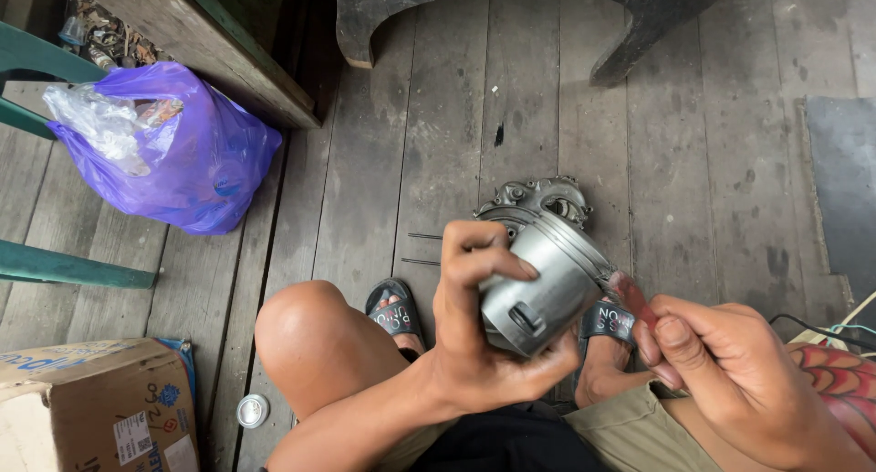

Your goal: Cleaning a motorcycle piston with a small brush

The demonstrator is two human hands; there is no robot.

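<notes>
Head view: piston (545, 285) sits in my left hand (474, 331), fingers wrapped round the skirt, crown tilted up-right. My right hand (730, 372) pinches a small reddish tool (631, 294), tip at the ring grooves by the crown edge. Rings look partly seated; groove work seems unfinished. Engine casing (538, 198) lies on the plank floor (365, 189) just beyond the left hand.

A purple bag (173, 153) stuffed with clear plastic lies on the plank floor (401, 134), beside green chair legs (55, 267). A cardboard box (91, 404) sits at lower left, with a small tin lid (253, 410) near it. A grey engine part (534, 198) rests on the boards. A dark mat (844, 189) lies at right.
</notes>
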